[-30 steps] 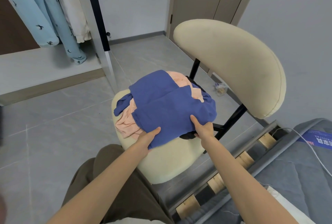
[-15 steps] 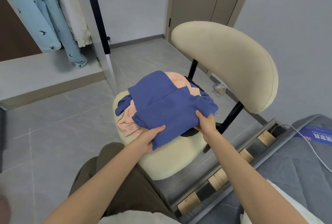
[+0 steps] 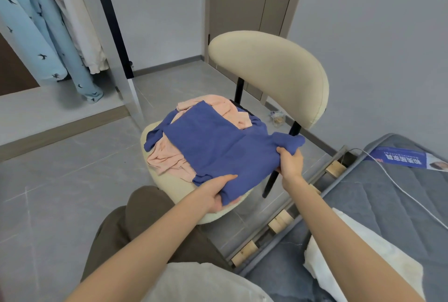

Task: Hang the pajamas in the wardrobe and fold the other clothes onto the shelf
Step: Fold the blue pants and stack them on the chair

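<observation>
A folded blue garment [image 3: 218,146] lies on a pile of clothes on the cream chair [image 3: 271,71]. My left hand [image 3: 217,192] holds its near edge, thumb on top and fingers underneath. My right hand [image 3: 289,162] grips its right corner, which is bunched and raised off the seat. Under the blue garment lies a crumpled peach garment [image 3: 169,158], with something dark behind it. Light blue pajamas with a bird print [image 3: 36,35] hang in the open wardrobe at upper left.
A white garment with red stripes [image 3: 72,15] hangs beside the pajamas. The wardrobe's pale shelf floor [image 3: 48,110] runs below them. A grey mattress [image 3: 400,204] on a slatted frame, with a white cable, is at right. A closed door [image 3: 244,5] stands behind the chair.
Both hands have tightened on the blue garment and lifted its near and right edges off the pile. The view has tilted up, showing more of the wardrobe.
</observation>
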`<state>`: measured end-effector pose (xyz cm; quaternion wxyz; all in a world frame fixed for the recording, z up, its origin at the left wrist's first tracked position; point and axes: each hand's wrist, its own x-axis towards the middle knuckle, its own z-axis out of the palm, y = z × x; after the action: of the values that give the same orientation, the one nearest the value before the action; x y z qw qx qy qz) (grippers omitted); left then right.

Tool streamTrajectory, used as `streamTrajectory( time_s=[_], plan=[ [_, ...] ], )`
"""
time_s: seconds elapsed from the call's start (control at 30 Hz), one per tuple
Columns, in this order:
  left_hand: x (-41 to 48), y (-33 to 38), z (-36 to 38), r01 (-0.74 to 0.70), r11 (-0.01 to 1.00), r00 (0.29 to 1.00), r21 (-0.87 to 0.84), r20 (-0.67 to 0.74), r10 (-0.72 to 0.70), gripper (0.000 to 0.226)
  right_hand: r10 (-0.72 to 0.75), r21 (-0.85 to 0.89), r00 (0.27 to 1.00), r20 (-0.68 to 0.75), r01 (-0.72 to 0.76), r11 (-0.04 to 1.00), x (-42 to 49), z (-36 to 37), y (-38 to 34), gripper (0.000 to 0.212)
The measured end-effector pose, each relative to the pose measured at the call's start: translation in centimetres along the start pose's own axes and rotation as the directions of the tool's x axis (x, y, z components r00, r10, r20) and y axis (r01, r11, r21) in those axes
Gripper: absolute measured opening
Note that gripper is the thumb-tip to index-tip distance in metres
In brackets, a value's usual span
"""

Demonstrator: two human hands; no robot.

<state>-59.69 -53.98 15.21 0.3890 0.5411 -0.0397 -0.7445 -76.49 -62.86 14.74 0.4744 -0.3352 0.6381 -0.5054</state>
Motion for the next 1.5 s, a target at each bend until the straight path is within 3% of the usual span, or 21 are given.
streamTrajectory(
  time_s=[0.13, 0.27, 0.43, 0.53, 0.6, 0.93, 1.03, 1.13, 1.27, 1.3, 1.37, 1.43, 1.5],
  plan=[
    [-1.0, -0.2, -0.2, 0.038, 0.999, 0.999, -0.032, 0.033, -0.037, 0.013, -0.015, 0.059, 1.0, -0.022, 0.016, 0.998, -0.5, -0.3, 0.0, 0.035],
    [-1.5, 1.7, -1.5, 0.031, 0.999, 0.998, 0.008, -0.046, -0.031, 0.007, -0.033, 0.079, 0.999, 0.036, 0.03, 0.996, -0.5, 2.3, -1.1, 0.027],
    [-1.0, 6.1, -4.3, -0.095, 0.984, 0.985, -0.149, -0.158, 0.071, 0.002, -0.007, 0.011, 0.989, 0.146, 0.005, 1.0, 0.7, 7.4, -2.7, 0.015],
    [-0.2, 8.7, -5.7, -0.175, 0.974, 0.965, -0.143, -0.223, 0.14, 0.002, 0.008, -0.048, 0.984, 0.18, 0.001, 0.999, 2.1, 10.9, -3.4, 0.021],
    [0.6, 10.4, -6.6, -0.21, 0.969, 0.955, -0.131, -0.239, 0.174, 0.004, 0.022, -0.073, 0.979, 0.204, -0.007, 0.997, 3.2, 13.1, -3.8, 0.013],
    [5.7, 15.3, -10.2, -0.109, 0.984, 0.959, -0.141, -0.275, 0.067, 0.025, 0.065, -0.262, 0.95, 0.304, 0.018, 0.965, 8.5, 21.0, -3.6, 0.007],
    [6.5, 15.5, -10.9, -0.114, 0.979, 0.957, -0.17, -0.285, 0.062, 0.028, 0.032, -0.335, 0.929, 0.368, 0.1, 0.937, 9.1, 21.8, -3.0, 0.013],
    [7.0, 15.3, -11.3, -0.201, 0.962, 0.922, -0.187, -0.368, 0.122, 0.027, -0.062, -0.452, 0.891, 0.45, 0.287, 0.845, 9.0, 21.7, -2.9, 0.018],
    [7.3, 14.5, -10.9, -0.413, 0.911, 0.767, -0.009, -0.543, 0.342, 0.004, -0.302, -0.436, 0.837, 0.457, 0.506, 0.744, 8.0, 19.9, -3.4, 0.022],
    [7.4, 14.3, -10.7, -0.453, 0.882, 0.705, 0.131, -0.553, 0.444, 0.014, -0.353, -0.436, 0.825, 0.44, 0.54, 0.719, 7.7, 19.2, -3.5, 0.022],
    [7.5, 13.5, -9.8, -0.501, 0.72, 0.594, 0.48, -0.414, 0.69, 0.016, -0.425, -0.469, 0.808, 0.409, 0.585, 0.661, 7.2, 17.6, -3.4, 0.022],
    [7.5, 12.4, -8.6, -0.504, 0.446, 0.516, 0.74, -0.156, 0.842, 0.012, -0.435, -0.524, 0.824, 0.362, 0.566, 0.637, 6.8, 15.9, -3.0, 0.02],
    [8.3, 11.2, -7.5, -0.487, 0.179, 0.498, 0.855, 0.103, 0.861, 0.026, -0.406, -0.559, 0.851, 0.333, 0.525, 0.641, 6.5, 14.2, -2.3, 0.013]
  ],
)
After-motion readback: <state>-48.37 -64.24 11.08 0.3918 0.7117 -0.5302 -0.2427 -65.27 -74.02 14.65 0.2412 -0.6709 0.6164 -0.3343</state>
